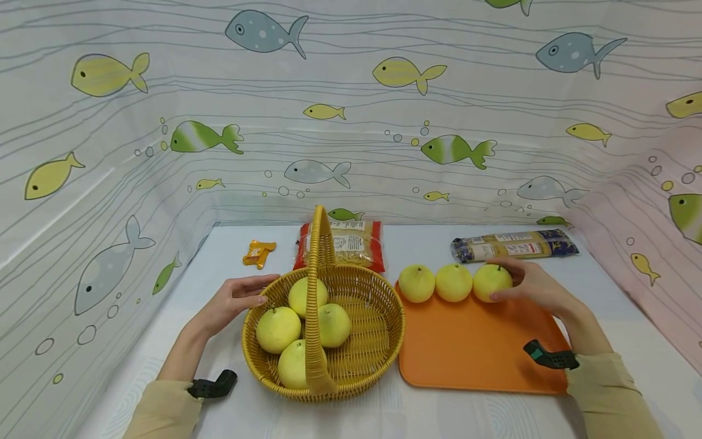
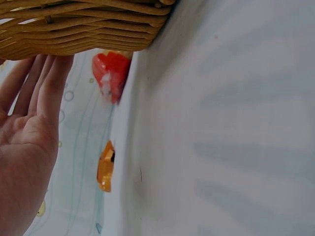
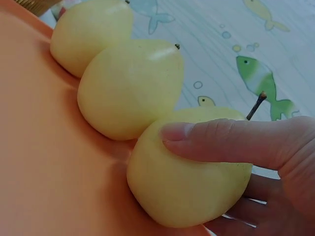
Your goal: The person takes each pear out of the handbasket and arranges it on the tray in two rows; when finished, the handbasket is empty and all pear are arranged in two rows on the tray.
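Observation:
Three yellow pears stand in a row at the far edge of an orange tray (image 1: 471, 353). My right hand (image 1: 529, 285) grips the rightmost pear (image 1: 490, 281) (image 3: 182, 182), thumb across its front and fingers curled behind it. The middle pear (image 1: 453, 282) (image 3: 130, 88) touches it; the left pear (image 1: 416, 283) (image 3: 88, 34) sits beyond. A wicker basket (image 1: 378, 329) with a tall handle (image 1: 318, 286) holds several more pears (image 1: 278, 329). My left hand (image 1: 236, 300) (image 2: 29, 128) rests with straight fingers against the basket's left rim (image 2: 83, 34).
A red noodle packet (image 1: 340, 244) lies behind the basket, a small orange wrapper (image 1: 259, 252) (image 2: 105, 166) to its left, and a long blue pasta packet (image 1: 514, 245) behind the tray. Fish-print curtain walls close in the white table on three sides.

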The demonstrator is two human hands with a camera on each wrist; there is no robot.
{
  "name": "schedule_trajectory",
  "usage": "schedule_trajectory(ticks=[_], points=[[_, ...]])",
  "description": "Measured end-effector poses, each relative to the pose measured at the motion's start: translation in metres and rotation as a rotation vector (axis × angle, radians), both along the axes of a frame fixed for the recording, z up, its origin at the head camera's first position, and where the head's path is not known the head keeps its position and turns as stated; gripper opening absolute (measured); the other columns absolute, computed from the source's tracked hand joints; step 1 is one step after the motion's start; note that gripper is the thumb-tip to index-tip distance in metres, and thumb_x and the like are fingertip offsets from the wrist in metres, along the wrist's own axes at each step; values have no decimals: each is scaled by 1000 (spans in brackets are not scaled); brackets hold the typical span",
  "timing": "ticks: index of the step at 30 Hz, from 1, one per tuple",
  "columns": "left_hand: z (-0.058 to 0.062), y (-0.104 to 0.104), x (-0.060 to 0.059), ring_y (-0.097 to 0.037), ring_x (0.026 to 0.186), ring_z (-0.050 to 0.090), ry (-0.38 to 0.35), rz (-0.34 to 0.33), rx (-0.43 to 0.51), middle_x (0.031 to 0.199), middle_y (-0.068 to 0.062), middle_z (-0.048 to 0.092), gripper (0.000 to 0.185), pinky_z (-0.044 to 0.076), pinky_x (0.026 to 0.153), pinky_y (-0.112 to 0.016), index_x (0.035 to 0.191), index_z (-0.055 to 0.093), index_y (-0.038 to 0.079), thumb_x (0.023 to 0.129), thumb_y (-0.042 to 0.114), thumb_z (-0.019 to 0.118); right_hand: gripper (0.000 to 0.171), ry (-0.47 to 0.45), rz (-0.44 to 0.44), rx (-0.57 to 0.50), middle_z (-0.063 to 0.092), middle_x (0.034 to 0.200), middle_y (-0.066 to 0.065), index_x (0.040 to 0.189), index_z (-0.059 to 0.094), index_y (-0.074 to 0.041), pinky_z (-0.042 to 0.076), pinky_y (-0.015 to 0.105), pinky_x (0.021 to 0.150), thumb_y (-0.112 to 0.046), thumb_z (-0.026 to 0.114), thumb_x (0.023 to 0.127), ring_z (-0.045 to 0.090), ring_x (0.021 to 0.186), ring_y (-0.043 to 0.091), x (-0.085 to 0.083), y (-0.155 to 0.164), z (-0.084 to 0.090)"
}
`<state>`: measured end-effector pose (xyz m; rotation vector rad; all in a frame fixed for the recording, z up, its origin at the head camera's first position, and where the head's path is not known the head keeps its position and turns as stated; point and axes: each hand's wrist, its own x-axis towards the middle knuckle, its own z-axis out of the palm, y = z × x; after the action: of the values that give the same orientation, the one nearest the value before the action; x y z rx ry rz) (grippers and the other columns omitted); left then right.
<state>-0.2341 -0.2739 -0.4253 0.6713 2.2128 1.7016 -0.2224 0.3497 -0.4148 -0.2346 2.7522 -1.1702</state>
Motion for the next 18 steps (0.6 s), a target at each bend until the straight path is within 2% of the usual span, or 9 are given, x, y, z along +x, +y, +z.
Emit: schedule_trajectory(ticks=[2, 5, 8, 15, 18], points=[[0, 0, 0, -6, 119, 62, 1, 3, -2, 137, 4, 62, 50, 50, 96, -21, 145, 48, -5, 97, 7, 58, 86, -5, 5, 13, 52, 145, 19, 150, 46, -13, 47, 32, 94, -39, 85, 78, 56, 121, 31, -1, 1, -1], [1, 0, 0, -5, 119, 62, 3, 3, -4, 138, 3, 62, 50, 50, 96, -20, 145, 48, -5, 97, 7, 58, 86, -10, 8, 22, 54, 143, 20, 150, 46, -14, 47, 27, 91, -40, 85, 78, 56, 120, 29, -2, 1, -3], [1, 0, 0, -5, 119, 62, 5, 1, -4, 138, 2, 61, 50, 50, 96, -20, 145, 47, -5, 97, 7, 58, 86, -8, 4, 28, 54, 143, 20, 150, 46, -13, 47, 29, 92, -40, 85, 78, 56, 119, 29, -2, 1, -3], [0, -1, 0, -5, 120, 62, 5, -5, 0, 139, 1, 61, 50, 50, 96, -20, 145, 47, -5, 98, 7, 58, 86, -14, 5, 20, 53, 144, 22, 150, 45, -11, 45, 46, 98, -39, 85, 79, 56, 121, 33, -2, 1, -4], [0, -1, 0, -5, 120, 62, 3, -7, 2, 139, 2, 61, 50, 50, 96, -20, 145, 47, -5, 98, 6, 58, 86, -8, 6, 30, 53, 144, 21, 150, 46, -11, 46, 42, 97, -41, 85, 78, 56, 120, 31, -1, 1, -4]])
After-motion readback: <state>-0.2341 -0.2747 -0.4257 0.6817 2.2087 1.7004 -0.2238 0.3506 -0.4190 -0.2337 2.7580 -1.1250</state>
